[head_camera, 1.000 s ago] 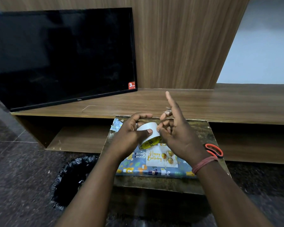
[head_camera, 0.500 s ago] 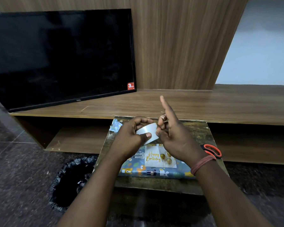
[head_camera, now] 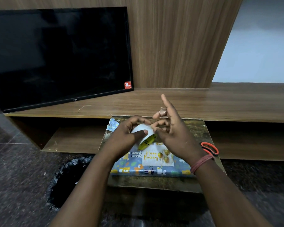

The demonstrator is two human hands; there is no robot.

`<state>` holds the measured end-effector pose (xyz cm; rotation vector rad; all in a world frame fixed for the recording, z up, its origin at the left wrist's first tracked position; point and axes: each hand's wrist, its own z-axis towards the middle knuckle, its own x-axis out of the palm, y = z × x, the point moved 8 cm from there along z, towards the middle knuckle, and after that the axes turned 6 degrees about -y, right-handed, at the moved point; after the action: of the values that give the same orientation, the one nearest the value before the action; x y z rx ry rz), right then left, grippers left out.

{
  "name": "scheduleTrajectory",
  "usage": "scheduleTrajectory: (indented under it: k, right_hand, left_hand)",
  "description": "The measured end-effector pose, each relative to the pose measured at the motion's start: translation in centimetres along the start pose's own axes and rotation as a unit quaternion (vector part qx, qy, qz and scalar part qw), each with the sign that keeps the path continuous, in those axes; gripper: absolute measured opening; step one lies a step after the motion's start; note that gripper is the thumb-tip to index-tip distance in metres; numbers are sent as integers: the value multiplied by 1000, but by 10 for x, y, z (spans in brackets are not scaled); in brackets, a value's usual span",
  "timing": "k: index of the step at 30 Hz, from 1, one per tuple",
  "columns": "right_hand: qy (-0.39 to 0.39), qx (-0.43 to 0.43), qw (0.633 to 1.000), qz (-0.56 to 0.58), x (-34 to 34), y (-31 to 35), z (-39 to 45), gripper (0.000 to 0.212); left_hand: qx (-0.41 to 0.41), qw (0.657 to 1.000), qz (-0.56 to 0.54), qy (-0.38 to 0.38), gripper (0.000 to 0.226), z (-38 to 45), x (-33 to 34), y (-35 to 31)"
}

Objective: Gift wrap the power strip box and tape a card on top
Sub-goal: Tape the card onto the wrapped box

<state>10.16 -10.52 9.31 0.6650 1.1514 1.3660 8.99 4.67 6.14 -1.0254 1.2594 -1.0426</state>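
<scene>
Tape roll (head_camera: pixel 143 132): white outer face, yellow inner core with black print; print too small to read. Held in the left hand (head_camera: pixel 128 136).

Wrapped box (head_camera: pixel 152 169): blue-grey paper, pattern of small cartoon animals in orange, yellow and white, some green leaves.

Card (head_camera: pixel 157 157): pale grey-white, gold script "Happy Birthday", gold balloons.

Scissors (head_camera: pixel 210 148) at right edge of the small table (head_camera: pixel 195 131): orange-red handles, black inner rim.

Table top: dark mottled brown-green, worn.

Paper scrap (head_camera: pixel 112 126) at far left corner: pale blue, possibly same print.

Wristband (head_camera: pixel 202 163): reddish-pink cords.

Bin liner (head_camera: pixel 64 179): glossy black.
</scene>
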Motion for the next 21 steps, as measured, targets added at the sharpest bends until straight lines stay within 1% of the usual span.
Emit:
scheduleTrajectory:
  k: [3, 5, 8, 9, 12, 16, 21]
  right_hand:
    - [-35, 23, 998, 36, -4, -2, 2, 90]
    - [-58, 32, 997, 37, -8, 0, 3, 87]
    - [-118, 45, 991, 42, -21, 1, 6, 82]
    - [-131, 53, 989, 52, -25, 1, 7, 82]
    - [-145, 77, 983, 85, -29, -2, 7, 82]
    - [-161, 107, 975, 109, -31, -7, 5, 77]
    - [-168, 115, 969, 137, -31, -6, 3, 65]
  left_hand:
    - [-11, 1000, 4, -9, 28, 1, -1, 1]
    - [-5, 1000, 19, -20, 27, 0, 0, -1]
    - [-6, 999, 27, -35, 9, 0, 2, -1]
    - [-7, 999, 25, -38, 11, 0, 3, -2]
    - [-2, 999, 28, -35, 9, 1, 3, -5]
    - [-3, 999, 27, -19, 5, 0, 3, -7]
    - [-10, 999, 39, -13, 14, -1, 5, -8]
